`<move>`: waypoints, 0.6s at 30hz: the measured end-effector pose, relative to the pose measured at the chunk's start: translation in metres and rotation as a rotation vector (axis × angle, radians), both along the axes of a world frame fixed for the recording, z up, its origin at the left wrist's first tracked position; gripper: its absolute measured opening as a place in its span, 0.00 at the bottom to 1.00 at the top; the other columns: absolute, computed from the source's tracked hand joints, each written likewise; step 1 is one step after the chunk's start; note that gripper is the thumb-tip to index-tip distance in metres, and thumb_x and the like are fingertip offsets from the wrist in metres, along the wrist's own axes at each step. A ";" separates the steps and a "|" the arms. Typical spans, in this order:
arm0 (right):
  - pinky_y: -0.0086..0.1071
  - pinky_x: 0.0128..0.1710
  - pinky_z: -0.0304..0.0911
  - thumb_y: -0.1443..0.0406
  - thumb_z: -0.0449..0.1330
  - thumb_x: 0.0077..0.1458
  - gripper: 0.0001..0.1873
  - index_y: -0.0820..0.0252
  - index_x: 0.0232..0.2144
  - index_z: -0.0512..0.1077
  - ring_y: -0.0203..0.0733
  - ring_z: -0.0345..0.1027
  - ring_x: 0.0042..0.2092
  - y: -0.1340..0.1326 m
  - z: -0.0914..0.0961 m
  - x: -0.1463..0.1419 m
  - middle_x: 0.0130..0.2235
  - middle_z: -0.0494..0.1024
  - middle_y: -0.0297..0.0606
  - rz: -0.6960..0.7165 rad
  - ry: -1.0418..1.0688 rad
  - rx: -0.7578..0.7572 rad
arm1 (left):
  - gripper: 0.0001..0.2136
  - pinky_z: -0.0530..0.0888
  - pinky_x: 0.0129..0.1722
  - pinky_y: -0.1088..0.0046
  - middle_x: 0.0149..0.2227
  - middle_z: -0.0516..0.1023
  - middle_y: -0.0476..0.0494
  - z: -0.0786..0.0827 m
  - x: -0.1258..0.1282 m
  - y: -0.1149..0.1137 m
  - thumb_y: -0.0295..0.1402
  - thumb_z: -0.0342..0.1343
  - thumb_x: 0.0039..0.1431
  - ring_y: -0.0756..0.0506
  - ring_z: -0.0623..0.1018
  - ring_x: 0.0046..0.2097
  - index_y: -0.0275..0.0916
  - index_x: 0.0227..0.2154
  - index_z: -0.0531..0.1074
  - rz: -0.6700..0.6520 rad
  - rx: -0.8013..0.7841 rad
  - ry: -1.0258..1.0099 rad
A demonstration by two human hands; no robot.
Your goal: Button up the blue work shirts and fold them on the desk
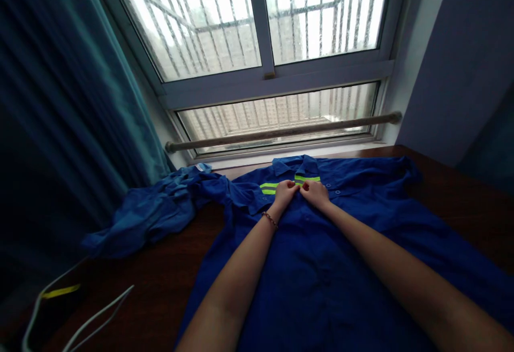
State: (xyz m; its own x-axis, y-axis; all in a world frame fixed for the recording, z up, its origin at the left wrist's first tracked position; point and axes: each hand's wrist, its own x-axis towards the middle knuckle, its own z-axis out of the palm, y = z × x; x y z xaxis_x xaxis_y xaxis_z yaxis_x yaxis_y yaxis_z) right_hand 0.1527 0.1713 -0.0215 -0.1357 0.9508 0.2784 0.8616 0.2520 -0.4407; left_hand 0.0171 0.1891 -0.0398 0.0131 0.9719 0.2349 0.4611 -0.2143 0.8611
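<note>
A blue work shirt (305, 266) with yellow-green reflective strips (269, 188) across the chest lies spread out, its collar (295, 166) toward the window. Both hands meet at the shirt's front, just below the collar. My left hand (286, 191), with a beaded bracelet on the wrist, pinches the front edge of the shirt. Close beside it, my right hand (315, 193) has its fingers closed on the same front edge near the strip. Whether a button lies between the fingertips is too small to tell.
Another crumpled blue garment (148, 213) lies to the left by the curtain (80, 74). White cables (100, 312) and a yellow strip (61, 291) are at the lower left. Behind the dark wooden surface (160, 288), a rail (281, 131) crosses the barred window.
</note>
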 end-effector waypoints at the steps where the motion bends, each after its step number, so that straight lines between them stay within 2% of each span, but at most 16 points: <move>1: 0.30 0.33 0.58 0.59 0.51 0.50 0.12 0.60 0.29 0.71 0.43 0.68 0.36 0.000 -0.001 0.002 0.32 0.75 0.40 0.019 0.011 -0.005 | 0.09 0.66 0.25 0.77 0.24 0.73 0.46 -0.001 -0.002 0.000 0.35 0.56 0.45 0.51 0.71 0.25 0.33 0.25 0.71 -0.022 -0.011 -0.026; 4: 0.27 0.31 0.58 0.57 0.55 0.48 0.12 0.59 0.28 0.70 0.40 0.68 0.34 0.002 -0.004 0.007 0.31 0.75 0.37 0.069 0.036 -0.021 | 0.09 0.68 0.27 0.77 0.26 0.74 0.45 0.000 -0.006 0.000 0.33 0.58 0.43 0.51 0.72 0.26 0.32 0.26 0.71 -0.104 -0.054 -0.108; 9: 0.26 0.30 0.57 0.58 0.54 0.49 0.11 0.60 0.29 0.70 0.38 0.67 0.34 0.005 -0.007 0.009 0.31 0.75 0.37 0.070 0.054 -0.001 | 0.10 0.68 0.28 0.77 0.26 0.74 0.46 0.006 -0.011 -0.002 0.28 0.61 0.38 0.52 0.72 0.27 0.32 0.27 0.71 -0.183 -0.106 -0.216; 18: 0.27 0.30 0.55 0.61 0.54 0.48 0.08 0.61 0.26 0.68 0.39 0.66 0.33 0.001 -0.011 0.005 0.29 0.73 0.37 0.037 0.029 0.072 | 0.09 0.65 0.25 0.77 0.23 0.72 0.49 -0.002 -0.009 0.001 0.25 0.61 0.32 0.53 0.69 0.24 0.32 0.23 0.71 -0.094 -0.096 -0.275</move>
